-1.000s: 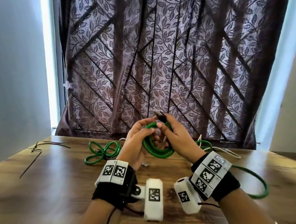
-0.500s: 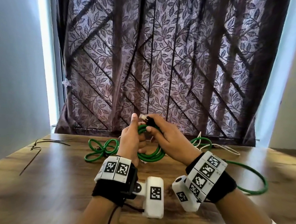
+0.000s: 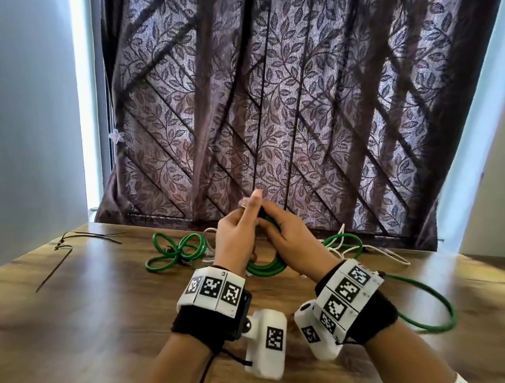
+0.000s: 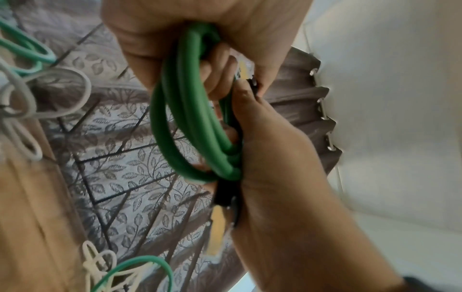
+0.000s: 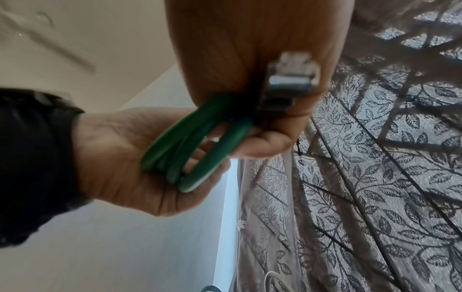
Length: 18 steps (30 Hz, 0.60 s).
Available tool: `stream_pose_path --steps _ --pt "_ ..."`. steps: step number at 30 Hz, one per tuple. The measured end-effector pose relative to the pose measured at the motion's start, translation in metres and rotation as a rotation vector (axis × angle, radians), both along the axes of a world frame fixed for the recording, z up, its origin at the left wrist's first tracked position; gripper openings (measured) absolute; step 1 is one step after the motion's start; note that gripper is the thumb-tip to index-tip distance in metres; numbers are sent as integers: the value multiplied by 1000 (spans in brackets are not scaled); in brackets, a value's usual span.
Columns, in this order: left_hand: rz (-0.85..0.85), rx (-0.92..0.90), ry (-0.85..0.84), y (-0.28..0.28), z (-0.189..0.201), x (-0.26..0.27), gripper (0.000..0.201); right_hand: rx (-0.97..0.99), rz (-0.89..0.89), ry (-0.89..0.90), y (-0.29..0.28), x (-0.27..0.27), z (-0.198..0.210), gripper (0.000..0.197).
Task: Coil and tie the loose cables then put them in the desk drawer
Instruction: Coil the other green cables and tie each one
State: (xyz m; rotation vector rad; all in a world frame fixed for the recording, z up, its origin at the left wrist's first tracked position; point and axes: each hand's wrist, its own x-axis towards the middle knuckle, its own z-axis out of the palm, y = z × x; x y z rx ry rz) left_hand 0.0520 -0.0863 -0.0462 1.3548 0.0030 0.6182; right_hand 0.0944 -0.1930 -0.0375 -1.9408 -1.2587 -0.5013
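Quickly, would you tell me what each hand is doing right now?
Left hand: fingers curled round the green cable coil, holding it.
Right hand: gripping the same coil, pinching it near the plug.

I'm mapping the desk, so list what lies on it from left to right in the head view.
Black ties → tied green cable → left hand → right hand, both gripping the green coil → white cable → loose green loop.
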Motion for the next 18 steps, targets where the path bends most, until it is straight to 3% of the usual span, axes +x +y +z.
stream_pose_path --steps 2,5,7,9,12,14,16,18 --pt "1 -71 3 0 -1 4 40 -66 -23 -20 0 1 0 42" --pt "-8 -147 -45 4 -3 8 29 -83 -4 46 0 1 0 54" --pt "-22 -214 -77 9 -1 8 28 -3 110 273 -4 2 2 67" --pt "-23 -302 -73 16 1 9 26 88 210 475 -6 2 2 65" --pt "-9 -386 -90 20 3 7 23 83 107 284 2 1 -3 39" --pt "15 -369 -125 19 3 7 24 59 25 136 7 -2 -4 36" --pt "48 -272 -116 20 3 7 20 33 -41 58 7 -5 -3 39" --pt "200 -25 -113 29 1 8 18 -38 -88 7 4 -6 0 42"
